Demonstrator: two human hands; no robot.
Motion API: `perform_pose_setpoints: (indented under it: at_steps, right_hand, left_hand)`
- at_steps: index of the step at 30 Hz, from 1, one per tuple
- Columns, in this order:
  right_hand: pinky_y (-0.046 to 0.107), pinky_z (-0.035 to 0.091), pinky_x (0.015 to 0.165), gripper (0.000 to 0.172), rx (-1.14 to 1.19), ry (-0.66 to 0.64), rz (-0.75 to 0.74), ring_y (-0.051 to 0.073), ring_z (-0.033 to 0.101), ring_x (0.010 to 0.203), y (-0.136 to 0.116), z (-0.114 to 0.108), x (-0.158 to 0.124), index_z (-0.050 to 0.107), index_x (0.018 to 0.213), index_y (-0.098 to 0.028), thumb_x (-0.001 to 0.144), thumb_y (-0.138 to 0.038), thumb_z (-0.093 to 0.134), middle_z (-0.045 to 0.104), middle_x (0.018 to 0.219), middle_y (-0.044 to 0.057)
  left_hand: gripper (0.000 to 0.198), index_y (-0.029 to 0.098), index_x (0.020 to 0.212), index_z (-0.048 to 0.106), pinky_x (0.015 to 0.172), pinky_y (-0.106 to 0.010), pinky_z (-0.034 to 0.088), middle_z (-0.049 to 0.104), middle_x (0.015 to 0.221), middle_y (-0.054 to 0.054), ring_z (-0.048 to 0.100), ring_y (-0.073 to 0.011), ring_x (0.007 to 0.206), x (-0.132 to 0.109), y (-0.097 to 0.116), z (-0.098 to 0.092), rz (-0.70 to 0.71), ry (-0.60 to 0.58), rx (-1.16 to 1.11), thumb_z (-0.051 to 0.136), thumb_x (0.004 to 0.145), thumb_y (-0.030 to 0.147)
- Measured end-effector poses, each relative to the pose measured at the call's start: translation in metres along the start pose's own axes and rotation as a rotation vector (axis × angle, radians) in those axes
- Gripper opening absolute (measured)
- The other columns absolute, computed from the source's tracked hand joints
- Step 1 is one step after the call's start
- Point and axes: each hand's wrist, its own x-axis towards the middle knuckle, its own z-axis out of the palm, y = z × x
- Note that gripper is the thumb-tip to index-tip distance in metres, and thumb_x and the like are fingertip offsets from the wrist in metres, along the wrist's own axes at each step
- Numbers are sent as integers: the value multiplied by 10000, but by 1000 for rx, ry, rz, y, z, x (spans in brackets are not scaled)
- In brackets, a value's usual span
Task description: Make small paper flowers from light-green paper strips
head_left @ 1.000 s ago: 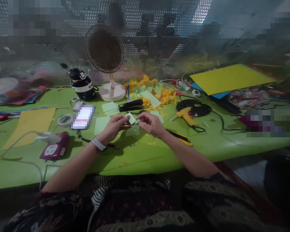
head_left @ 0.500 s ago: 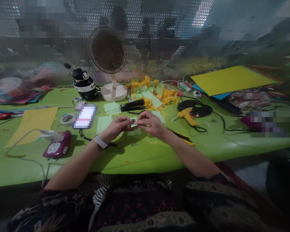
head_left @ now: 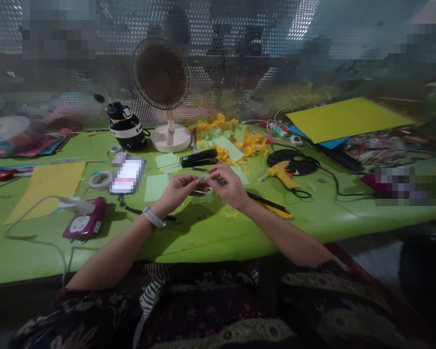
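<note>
Both hands meet over the middle of the green table, fingertips pinched together. My left hand (head_left: pixel 179 191) and my right hand (head_left: pixel 226 183) grip a small piece of pale green paper (head_left: pixel 202 179), mostly hidden by the fingers. Just beyond the hands lies a black stapler (head_left: pixel 199 158). To its left is a stack of pale green paper slips (head_left: pixel 167 162), with a larger pale green sheet (head_left: pixel 155 188) nearer my left hand. Past the stapler sits a heap of yellow paper flowers (head_left: pixel 252 140) with green paper pieces among them. A yellow-handled cutter (head_left: pixel 276 207) lies by my right wrist.
A fan (head_left: pixel 171 138) and a dark bottle (head_left: pixel 126 128) stand at the back. On the left are a phone (head_left: pixel 127 175), a tape roll (head_left: pixel 100 180), a purple power strip (head_left: pixel 85 220) and yellow paper (head_left: pixel 51 186). To the right lie a yellow glue gun (head_left: pixel 282 173) and yellow sheets (head_left: pixel 349 120).
The fingers have shifted on the green paper, and less of it shows now between them. My left wrist has turned slightly. Things on the table have stayed put.
</note>
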Motion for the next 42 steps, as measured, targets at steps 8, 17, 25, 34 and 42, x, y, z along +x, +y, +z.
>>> perform_pose_setpoints:
  at_steps: [8, 17, 25, 34, 42]
  right_hand:
    - [284, 521, 639, 269, 134, -72, 194, 139, 603, 672, 4, 0, 3, 617, 856, -187, 859, -449, 675, 664, 802, 23]
    - [283, 483, 594, 254, 122, -96, 241, 139, 568, 624, 3, 0, 3, 612, 843, -189, 839, -437, 670, 641, 740, 15]
    - [294, 495, 603, 242, 124, -125, 252, 144, 571, 632, 4, 0, 3, 603, 854, -194, 847, -429, 663, 628, 733, 8]
    - [277, 457, 592, 335, 225, -131, 390, 130, 549, 604, -4, -9, 8, 512, 804, -210, 911, -525, 543, 577, 691, -16]
    - [272, 313, 585, 388, -45, -254, 219, 120, 409, 591, -4, -4, 6, 410, 645, -217, 933, -468, 474, 418, 601, -41]
  left_hand:
    - [388, 133, 966, 738, 905, -441, 605, 787, 986, -111, 754, -273, 977, 0, -1, -5, -13, -67, -31, 821, 758, 450]
    - [429, 135, 952, 768, 901, -446, 605, 794, 916, -109, 760, -273, 940, 0, -5, -3, -31, -24, 19, 839, 724, 491]
    - [447, 132, 917, 766, 882, -441, 622, 796, 892, -104, 766, -269, 916, 0, -4, -1, -38, -3, 12, 855, 694, 508]
    - [439, 128, 864, 732, 861, -431, 630, 798, 872, -111, 774, -266, 885, -1, -5, 1, -69, -18, -25, 866, 679, 502]
    - [420, 118, 832, 696, 826, -396, 625, 791, 846, -129, 776, -247, 807, -1, -7, -2, -199, -102, -110, 892, 658, 447]
